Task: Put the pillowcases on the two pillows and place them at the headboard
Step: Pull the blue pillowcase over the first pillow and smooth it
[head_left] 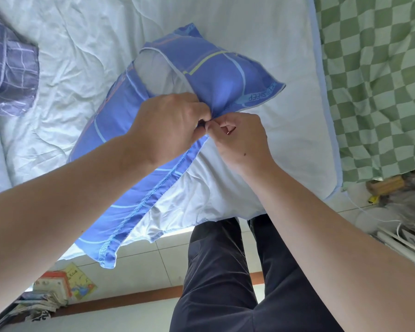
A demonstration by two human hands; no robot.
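Note:
A pillow in a blue pillowcase (216,68) with pale stripes lies across the white bed (273,56) near its front edge. The white pillow (158,70) shows through a gap in the case's open side. My left hand (170,125) grips the blue fabric at the case's edge, fingers curled. My right hand (240,140) pinches the same edge right beside it, fingertips meeting the left hand's. What sits between the fingertips is hidden. A second pillow in a grey-purple checked case (10,73) lies at the far left of the bed.
A green-and-white checked cloth (379,80) hangs along the bed's right side. My dark trousers (221,271) stand on a tiled floor (168,250) at the bed's front edge. Books and papers (55,288) lie at lower left; cables and clutter (393,207) at lower right.

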